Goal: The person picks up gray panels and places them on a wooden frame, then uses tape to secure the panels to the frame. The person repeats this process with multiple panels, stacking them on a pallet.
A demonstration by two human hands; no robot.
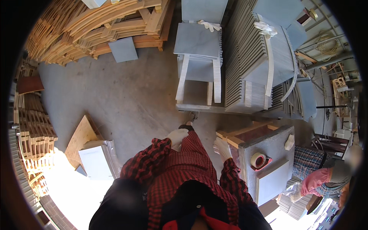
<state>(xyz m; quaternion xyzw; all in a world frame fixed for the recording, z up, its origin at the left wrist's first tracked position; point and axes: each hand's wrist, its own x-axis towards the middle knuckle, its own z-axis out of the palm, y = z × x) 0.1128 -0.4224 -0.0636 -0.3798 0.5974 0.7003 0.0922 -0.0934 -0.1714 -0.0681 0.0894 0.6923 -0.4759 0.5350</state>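
- What could go wrong first: the right grip [222,148] sits so near the corner of the wooden frame [234,140] that a careless sideways swing might knock the knuckles or snag the checked sleeve [232,169].
- The pale slab [274,183] lies near the body-side end of the worktop [270,145]; a bump from a hip, or from the co-worker [316,181] between three and four o'clock, could shift it or chip an edge.
- The roll of tape [253,158] seems to share that risk — a jolt might send it sliding.
- A shoe [193,115] is close to the base [209,108] under the upright slabs [197,40], so a short step towards twelve could mean a stubbed toe.
- From the right grip, the wooden frame's near corner is at one o'clock, just beside the fingers; whether they touch, I cannot tell.
- The worktop spreads out at three o'clock, with the tape a little below three and the pale slab at four, both apart from the glove.
- The right grip looks open, its gloved fingers extended — nothing shows in it.
- The left grip [177,138], at ten o'clock from the right one, lies over the checked trouser leg [195,147]; whether it is open or closed, I cannot tell.
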